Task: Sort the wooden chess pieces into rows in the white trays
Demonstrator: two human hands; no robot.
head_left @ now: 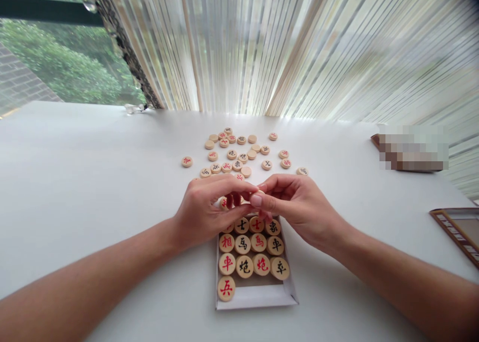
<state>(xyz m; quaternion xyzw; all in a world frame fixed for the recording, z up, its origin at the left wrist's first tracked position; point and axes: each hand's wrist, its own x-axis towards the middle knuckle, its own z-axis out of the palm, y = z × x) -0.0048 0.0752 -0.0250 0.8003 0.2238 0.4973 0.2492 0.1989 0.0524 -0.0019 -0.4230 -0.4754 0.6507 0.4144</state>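
Note:
A shallow white box (258,296) holds several round wooden pieces with red or black characters, set in rows. Its front row has a single red piece (226,288) at the left corner. Above the far end of the box, my left hand (209,202) and my right hand (299,202) meet at the fingertips. Between them they pinch one pale wooden piece (259,194), mostly covered by the fingers. My hands hide part of the box's far end and some pieces behind it.
Loose wooden pieces (232,154) lie scattered on the white table (112,182) beyond my hands, some face down. A brown-edged item (411,165), partly pixelated, lies at the right, with a brown frame-like lid (449,227) nearer. Striped curtains hang behind the table.

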